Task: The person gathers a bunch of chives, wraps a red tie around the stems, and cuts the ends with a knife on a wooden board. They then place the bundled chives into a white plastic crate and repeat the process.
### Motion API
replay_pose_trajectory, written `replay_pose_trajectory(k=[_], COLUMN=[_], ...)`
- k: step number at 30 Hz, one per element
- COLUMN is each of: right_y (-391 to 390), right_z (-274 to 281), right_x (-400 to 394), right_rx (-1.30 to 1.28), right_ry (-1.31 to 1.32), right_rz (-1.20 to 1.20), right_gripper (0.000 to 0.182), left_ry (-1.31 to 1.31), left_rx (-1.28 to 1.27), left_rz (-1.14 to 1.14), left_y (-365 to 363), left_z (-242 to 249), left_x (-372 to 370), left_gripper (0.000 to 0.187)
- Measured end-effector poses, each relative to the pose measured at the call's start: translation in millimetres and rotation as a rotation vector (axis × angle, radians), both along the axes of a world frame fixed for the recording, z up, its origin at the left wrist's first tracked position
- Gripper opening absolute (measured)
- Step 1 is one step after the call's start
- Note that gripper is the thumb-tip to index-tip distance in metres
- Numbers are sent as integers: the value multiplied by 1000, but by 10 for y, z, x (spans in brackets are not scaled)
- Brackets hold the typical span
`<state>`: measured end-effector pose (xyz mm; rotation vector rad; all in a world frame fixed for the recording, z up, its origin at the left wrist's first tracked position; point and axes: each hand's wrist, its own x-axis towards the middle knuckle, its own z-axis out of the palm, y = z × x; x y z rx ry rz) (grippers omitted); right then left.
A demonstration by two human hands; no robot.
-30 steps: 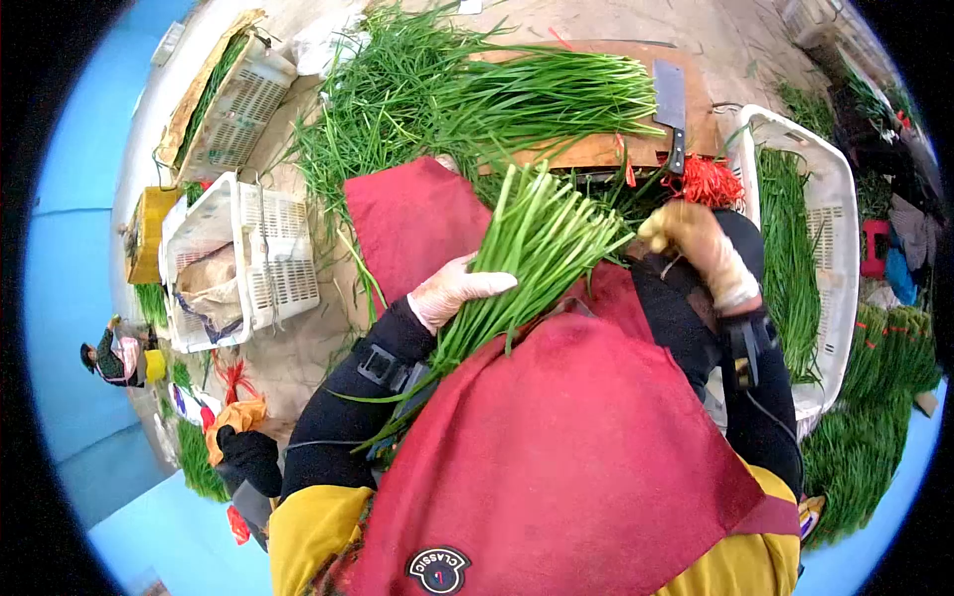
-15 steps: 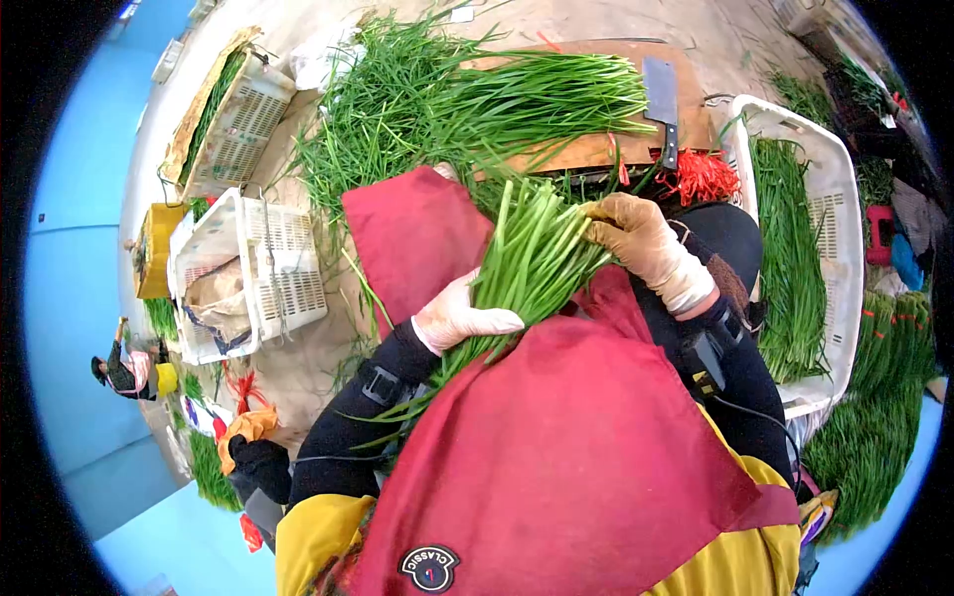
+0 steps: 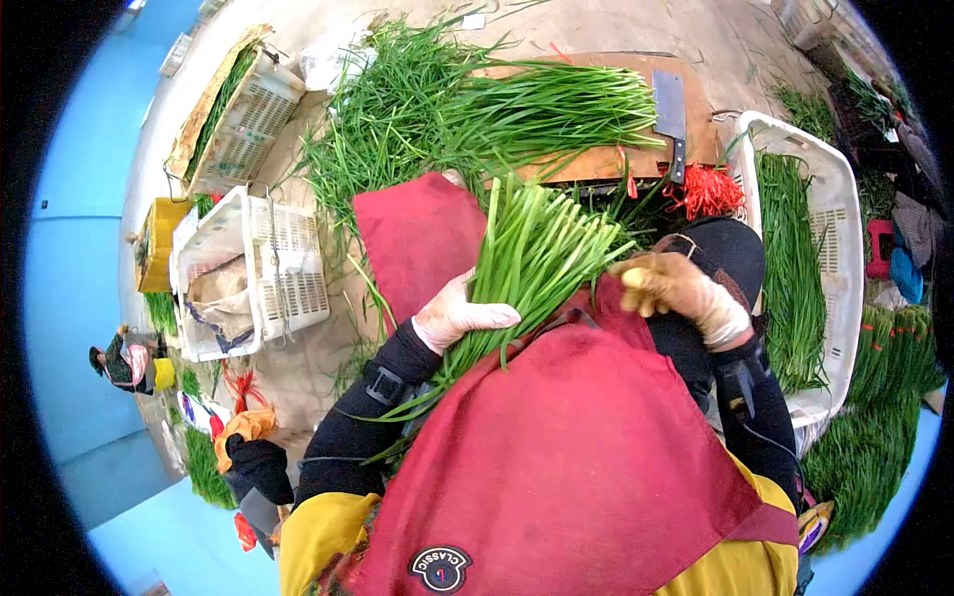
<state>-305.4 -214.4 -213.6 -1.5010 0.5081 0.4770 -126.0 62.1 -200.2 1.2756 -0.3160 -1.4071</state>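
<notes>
A bunch of garlic chives (image 3: 537,253) lies across my lap over the red apron (image 3: 566,437), its pale cut ends toward the upper right. My left hand (image 3: 462,316), in a white glove, is closed around the bunch's lower leafy part, thumb across the top. My right hand (image 3: 686,295), in a stained glove, is just right of the stem ends, apart from them. Its fingers are curled in, and whether anything small is between them is hidden. Ahead, a pile of loose chives (image 3: 397,119) spreads onto a wooden board (image 3: 696,109), with a cleaver (image 3: 671,119) on its right.
Red ties (image 3: 708,184) hang at the board's near corner. At right stands a white crate (image 3: 845,219) of chives, with tied bundles (image 3: 874,437) beyond. White crates (image 3: 293,263) and a yellow container (image 3: 159,248) stand at left. A person (image 3: 124,363) is farther off at left.
My right hand has left the stem ends and moved down and to the right, its fingers curling. My left hand keeps its hold on the bunch.
</notes>
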Motion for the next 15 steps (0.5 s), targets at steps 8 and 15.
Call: replay_pose_trajectory(k=[8, 15], right_y=[543, 520], right_z=[165, 219], right_x=[723, 806], right_rx=[570, 611], right_ry=[-428, -617], right_rz=[-188, -124], right_gripper=[56, 64], left_ry=[-5, 377], left_rx=[55, 21], left_rz=[62, 209], left_y=[-123, 27], left_z=[314, -4], left_x=[244, 281], left_gripper=[52, 52])
